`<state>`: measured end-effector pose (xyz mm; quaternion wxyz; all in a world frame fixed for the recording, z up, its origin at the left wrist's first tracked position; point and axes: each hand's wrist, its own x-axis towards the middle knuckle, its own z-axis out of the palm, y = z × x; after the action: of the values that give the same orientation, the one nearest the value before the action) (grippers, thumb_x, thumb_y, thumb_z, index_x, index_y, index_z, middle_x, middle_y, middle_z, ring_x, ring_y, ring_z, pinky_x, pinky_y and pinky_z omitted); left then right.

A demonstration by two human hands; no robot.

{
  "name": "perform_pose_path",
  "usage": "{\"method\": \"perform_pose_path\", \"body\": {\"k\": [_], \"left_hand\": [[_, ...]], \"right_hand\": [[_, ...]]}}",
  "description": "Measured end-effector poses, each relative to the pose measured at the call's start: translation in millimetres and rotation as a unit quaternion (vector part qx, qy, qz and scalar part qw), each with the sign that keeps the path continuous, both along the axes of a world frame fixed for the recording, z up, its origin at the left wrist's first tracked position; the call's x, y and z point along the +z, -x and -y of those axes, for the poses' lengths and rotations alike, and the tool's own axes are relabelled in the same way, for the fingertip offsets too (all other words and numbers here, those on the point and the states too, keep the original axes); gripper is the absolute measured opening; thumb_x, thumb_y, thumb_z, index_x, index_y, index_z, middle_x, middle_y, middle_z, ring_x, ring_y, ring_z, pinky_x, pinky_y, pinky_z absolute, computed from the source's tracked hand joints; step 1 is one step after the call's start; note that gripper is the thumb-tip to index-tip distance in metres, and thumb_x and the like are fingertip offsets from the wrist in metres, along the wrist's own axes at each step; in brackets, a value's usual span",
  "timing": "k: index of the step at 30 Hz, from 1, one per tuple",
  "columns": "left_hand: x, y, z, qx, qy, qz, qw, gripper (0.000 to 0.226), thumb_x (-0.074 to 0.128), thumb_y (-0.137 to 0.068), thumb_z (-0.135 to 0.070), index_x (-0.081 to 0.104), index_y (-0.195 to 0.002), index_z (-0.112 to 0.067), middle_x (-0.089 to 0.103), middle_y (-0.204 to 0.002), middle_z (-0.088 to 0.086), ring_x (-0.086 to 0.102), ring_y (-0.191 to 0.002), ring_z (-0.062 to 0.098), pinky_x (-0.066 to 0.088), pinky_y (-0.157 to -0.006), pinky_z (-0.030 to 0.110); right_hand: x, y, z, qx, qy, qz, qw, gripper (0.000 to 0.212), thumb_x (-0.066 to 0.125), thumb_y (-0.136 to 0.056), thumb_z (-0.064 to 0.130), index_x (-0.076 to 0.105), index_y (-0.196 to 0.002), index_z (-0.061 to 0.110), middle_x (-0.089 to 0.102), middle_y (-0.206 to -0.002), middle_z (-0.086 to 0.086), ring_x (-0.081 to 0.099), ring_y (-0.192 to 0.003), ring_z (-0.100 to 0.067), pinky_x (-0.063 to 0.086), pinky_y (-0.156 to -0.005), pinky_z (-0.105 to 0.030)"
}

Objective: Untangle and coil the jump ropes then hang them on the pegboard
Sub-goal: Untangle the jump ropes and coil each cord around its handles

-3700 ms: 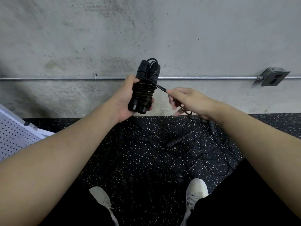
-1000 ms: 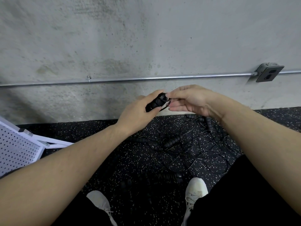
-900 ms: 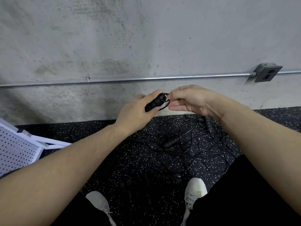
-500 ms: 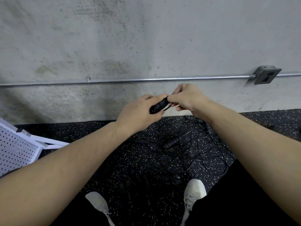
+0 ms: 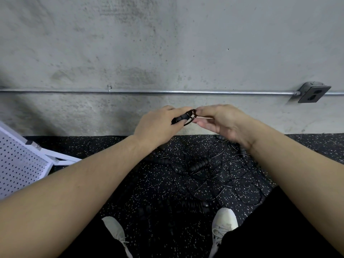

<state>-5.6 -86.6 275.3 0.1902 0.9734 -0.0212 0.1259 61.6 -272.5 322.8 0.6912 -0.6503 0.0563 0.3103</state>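
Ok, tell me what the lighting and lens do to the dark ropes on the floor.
Head view: thin black jump ropes nearly vanish against the black speckled rubber floor; only faint glints show strands; wide-angle lens bows the grey metal conduit pipe; light is flat, shadows soft.

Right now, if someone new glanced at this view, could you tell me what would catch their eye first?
First, the two hands meeting mid-frame before the concrete wall: the left hand grips a coiled black jump rope while the right hand pinches its cord loop. Below them, a tangle of black ropes sprawls on the speckled floor, just beyond the white shoes. A white pegboard sits at the far left.
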Motion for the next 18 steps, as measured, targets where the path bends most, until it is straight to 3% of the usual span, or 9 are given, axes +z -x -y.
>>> {"method": "perform_pose_path", "body": {"k": [3, 6, 10, 14, 18], "left_hand": [[-1.6, 1.7, -0.7, -0.013, 0.047, 0.005, 0.999, 0.039, 0.052, -0.1, -0.051, 0.05, -0.139, -0.059, 0.066, -0.12, -0.018, 0.062, -0.101, 0.008, 0.054, -0.084, 0.035], [-3.7, 4.6, 2.2, -0.027, 0.079, 0.004, 0.996, 0.042, 0.055, -0.099, -0.048, 0.051, -0.14, -0.056, 0.064, -0.125, -0.021, 0.059, -0.109, 0.003, 0.053, -0.088, 0.032], [-1.3, 6.5, 6.7, -0.014, 0.046, 0.027, 0.998, 0.043, 0.054, -0.098, -0.049, 0.049, -0.14, -0.058, 0.063, -0.124, -0.022, 0.061, -0.1, 0.001, 0.051, -0.079, 0.025], [0.0, 6.0, 11.5, -0.001, -0.01, 0.026, 1.0, 0.045, 0.049, -0.099, -0.05, 0.044, -0.143, -0.058, 0.061, -0.128, -0.02, 0.064, -0.097, 0.008, 0.046, -0.07, 0.025], [2.3, 3.3, 16.5, 0.015, 0.096, 0.002, 0.995, 0.048, 0.057, -0.098, -0.045, 0.046, -0.144, -0.052, 0.06, -0.137, -0.015, 0.063, -0.114, 0.013, 0.049, -0.088, 0.029]], "right_hand": [[0.8, -1.7, 1.5, 0.035, -0.013, -0.017, 0.999, 0.013, 0.067, -0.091, 0.0, 0.065, -0.104, -0.002, 0.072, -0.091, -0.013, 0.072, -0.067, -0.015, 0.06, -0.057, -0.021], [0.8, -3.5, 1.0, 0.076, -0.001, -0.02, 0.997, 0.007, 0.068, -0.092, 0.007, 0.062, -0.094, 0.008, 0.059, -0.073, -0.001, 0.055, -0.051, -0.005, 0.053, -0.048, -0.016], [1.8, -4.6, 1.0, 0.106, 0.01, -0.003, 0.994, 0.011, 0.063, -0.096, 0.008, 0.055, -0.09, 0.012, 0.049, -0.072, 0.002, 0.04, -0.047, -0.003, 0.045, -0.041, -0.013], [2.7, -0.3, -1.3, 0.089, -0.01, 0.01, 0.996, 0.01, 0.059, -0.097, 0.003, 0.054, -0.095, 0.011, 0.051, -0.075, -0.002, 0.047, -0.054, -0.007, 0.061, -0.056, -0.024], [8.8, 0.0, -1.0, 0.077, -0.052, 0.026, 0.995, 0.014, 0.054, -0.098, -0.002, 0.053, -0.09, 0.01, 0.054, -0.077, -0.005, 0.054, -0.054, -0.01, 0.064, -0.073, -0.033]]}}
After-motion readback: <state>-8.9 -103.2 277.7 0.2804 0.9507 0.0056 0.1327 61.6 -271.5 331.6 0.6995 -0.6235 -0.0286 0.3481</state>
